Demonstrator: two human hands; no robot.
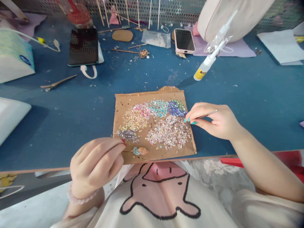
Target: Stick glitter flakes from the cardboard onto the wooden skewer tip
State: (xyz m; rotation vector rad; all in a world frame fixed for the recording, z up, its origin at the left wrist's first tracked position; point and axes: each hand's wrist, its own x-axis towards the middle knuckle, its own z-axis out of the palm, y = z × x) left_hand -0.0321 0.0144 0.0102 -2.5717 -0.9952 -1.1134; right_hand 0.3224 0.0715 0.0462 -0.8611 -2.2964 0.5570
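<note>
My left hand (97, 161) is closed in a pinch at the board's lower left. It grips a thin metal stick whose decorated end (140, 151) carries teal flakes and an orange-gold tip. Over the right edge of the cardboard (121, 98), my right hand (215, 120) pinches a slim metal tool (209, 114); its working tip is hard to make out among the flakes. Small shiny sequins lie sorted by colour: a large pale pink pile (169, 131), blue ones (176, 109), turquoise ones (158, 108), yellow ones (134, 118) and dark grey ones (128, 135).
A glue bottle (204, 68) with a long nozzle stands behind the board on the right. Farther back are a dark phone (83, 47), a pink-cased phone (184, 40) and a plastic bag (156, 38). A tissue pack (16, 53) sits left; a wooden stick (58, 83) lies nearby.
</note>
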